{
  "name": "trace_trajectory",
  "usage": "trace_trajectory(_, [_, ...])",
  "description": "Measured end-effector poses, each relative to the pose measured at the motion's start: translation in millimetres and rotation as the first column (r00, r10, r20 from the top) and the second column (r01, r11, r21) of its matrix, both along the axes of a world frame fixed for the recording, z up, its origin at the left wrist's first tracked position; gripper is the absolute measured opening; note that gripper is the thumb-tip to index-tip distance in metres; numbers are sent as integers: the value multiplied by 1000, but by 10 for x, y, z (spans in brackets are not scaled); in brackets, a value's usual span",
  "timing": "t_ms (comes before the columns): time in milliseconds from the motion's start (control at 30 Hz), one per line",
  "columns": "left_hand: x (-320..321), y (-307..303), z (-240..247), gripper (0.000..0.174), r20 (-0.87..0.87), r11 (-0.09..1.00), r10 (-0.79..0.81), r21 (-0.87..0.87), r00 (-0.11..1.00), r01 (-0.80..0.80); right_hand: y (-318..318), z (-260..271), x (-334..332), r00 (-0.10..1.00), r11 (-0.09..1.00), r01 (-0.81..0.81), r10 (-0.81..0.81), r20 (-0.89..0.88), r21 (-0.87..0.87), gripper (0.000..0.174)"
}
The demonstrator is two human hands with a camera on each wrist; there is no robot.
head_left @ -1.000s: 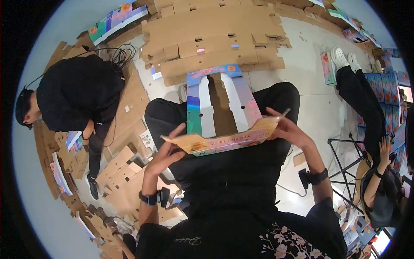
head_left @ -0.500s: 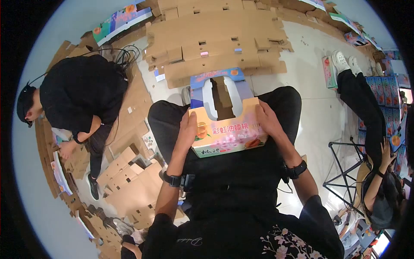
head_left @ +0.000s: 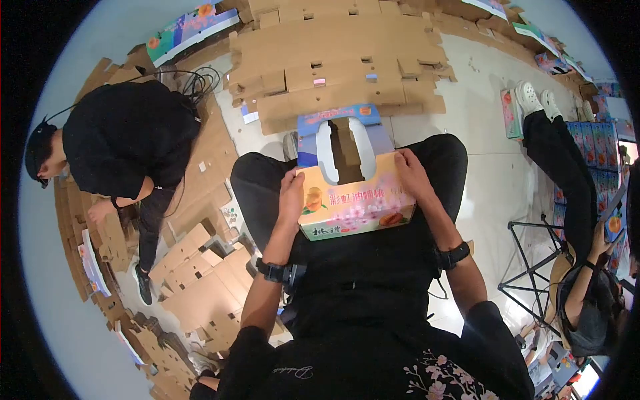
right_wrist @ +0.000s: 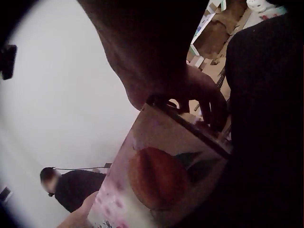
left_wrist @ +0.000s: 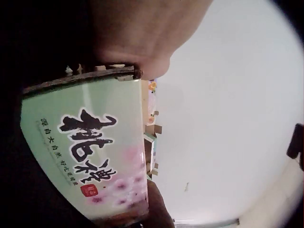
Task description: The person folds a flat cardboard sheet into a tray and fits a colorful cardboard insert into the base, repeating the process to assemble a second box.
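Observation:
A printed cardboard carry box [head_left: 357, 203] with peach and blossom pictures rests on the person's lap in the head view. Its front panel stands up against the sides, and the top has a long opening between white inner flaps [head_left: 363, 150]. My left hand [head_left: 291, 199] grips the box's left front edge, thumb on the front panel. Opposite it, my right hand [head_left: 415, 177] holds the right front edge. In the right wrist view the fingers [right_wrist: 216, 107] bend over the far side of the box. The left wrist view shows the green lower front with large black lettering.
Flattened brown cardboard [head_left: 340, 47] covers the floor ahead, with more sheets [head_left: 207, 280] at the left. Another person [head_left: 130, 143] sits at the left, bent over. A folding stool frame [head_left: 530, 260] and stacked printed boxes [head_left: 600, 147] are at the right.
The front panel has gone from leaning outward to standing against the box's sides. Both hands have moved from the panel's outer corners in to the box's side edges. Little differs since half a second ago.

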State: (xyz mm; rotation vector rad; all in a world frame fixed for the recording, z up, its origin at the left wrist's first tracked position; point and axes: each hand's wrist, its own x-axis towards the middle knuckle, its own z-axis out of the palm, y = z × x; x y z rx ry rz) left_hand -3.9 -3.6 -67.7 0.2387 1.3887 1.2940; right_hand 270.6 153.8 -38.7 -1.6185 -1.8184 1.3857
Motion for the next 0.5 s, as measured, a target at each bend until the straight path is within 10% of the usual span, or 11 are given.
trace_trajectory(200, [155, -36, 76, 40, -373, 994, 62, 103, 926, -25, -106, -118, 87, 1000, 1000, 5, -5, -11, 6, 39])
trace_trajectory(400, [-31, -10, 14, 55, 293, 989, -76, -97, 953, 109, 23, -160, 54, 990, 995, -94, 92, 106, 21, 45])
trace_trajectory(500, [94, -99, 592, 61, 206, 993, -91, -61, 974, 105, -106, 319, 30, 997, 999, -42, 41, 73, 12, 47])
